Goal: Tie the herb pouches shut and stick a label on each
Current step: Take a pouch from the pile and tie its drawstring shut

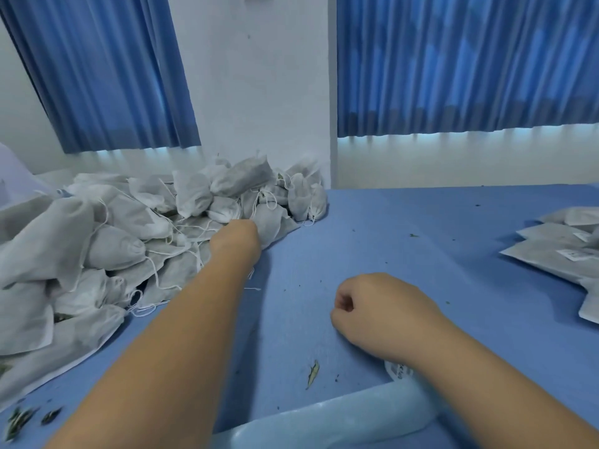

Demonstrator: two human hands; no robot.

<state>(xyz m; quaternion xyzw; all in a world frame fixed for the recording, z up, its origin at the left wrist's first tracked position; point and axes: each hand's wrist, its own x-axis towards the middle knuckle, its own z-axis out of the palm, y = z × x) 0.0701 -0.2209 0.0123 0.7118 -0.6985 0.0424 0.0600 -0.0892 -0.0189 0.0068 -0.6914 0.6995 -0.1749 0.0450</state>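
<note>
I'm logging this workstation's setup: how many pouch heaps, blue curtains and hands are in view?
Pouch heaps: 2 (drawstring heap, labelled stack)
Blue curtains: 2 (left curtain, right curtain)
Hands: 2 (left hand, right hand)
Total: 6

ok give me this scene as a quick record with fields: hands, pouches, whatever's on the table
pouch pile: white drawstring pouches heaped at left and back, strings trailing
left hand: reached out to the pouch pile's edge; fingers hidden, grip unclear
right hand: resting on the table, fingers curled, nothing visible in it
labelled pouches: flat, overlapping at the right edge, labels showing
printed label: partly under the right wrist
leaf scrap: near the front edge
table surface: blue, flecked with herb bits
</note>
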